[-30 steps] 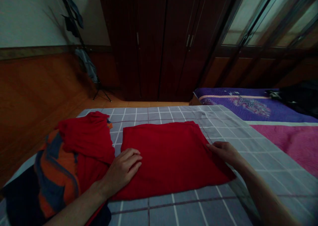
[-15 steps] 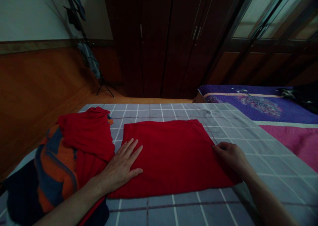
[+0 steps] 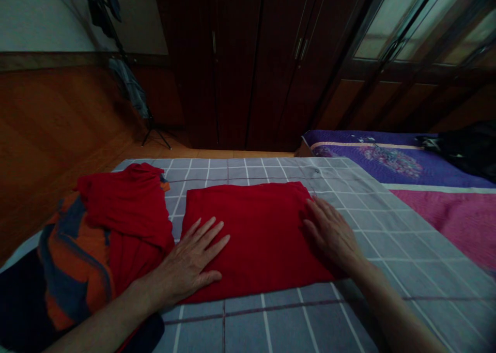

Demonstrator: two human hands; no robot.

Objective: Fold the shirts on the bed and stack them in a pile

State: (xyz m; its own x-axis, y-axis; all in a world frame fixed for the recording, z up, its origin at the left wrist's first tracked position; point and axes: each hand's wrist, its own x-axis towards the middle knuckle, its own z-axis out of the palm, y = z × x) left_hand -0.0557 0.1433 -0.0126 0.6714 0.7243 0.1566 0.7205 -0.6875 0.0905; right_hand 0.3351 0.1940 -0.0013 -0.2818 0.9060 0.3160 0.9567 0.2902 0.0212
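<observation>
A red cloth (image 3: 259, 239), folded into a rough rectangle, lies on the grey checked bedcover (image 3: 282, 322). My left hand (image 3: 197, 260) rests on its left part with the fingers spread and nothing held. Over the right edge of the cloth is my right hand (image 3: 333, 234), its fingers stretched out and the thumb apart; whether the whole palm touches the cloth cannot be told. Left of the cloth, beside my left forearm, lies a heap of clothes with a red garment (image 3: 127, 203) on top of an orange and blue one (image 3: 73, 270) and a dark one (image 3: 19, 301).
Behind the bed stands a dark wooden wardrobe (image 3: 236, 74). A stand with hanging clothes (image 3: 129, 87) is at the back left. At the right is a second bed with a purple and pink cover (image 3: 372, 156) and a black garment (image 3: 465, 149) on it.
My right hand has let go of the cloth's right edge, opened and moved left and up onto it. The cloth's right side has drawn inward. My left hand stays spread on the cloth.
</observation>
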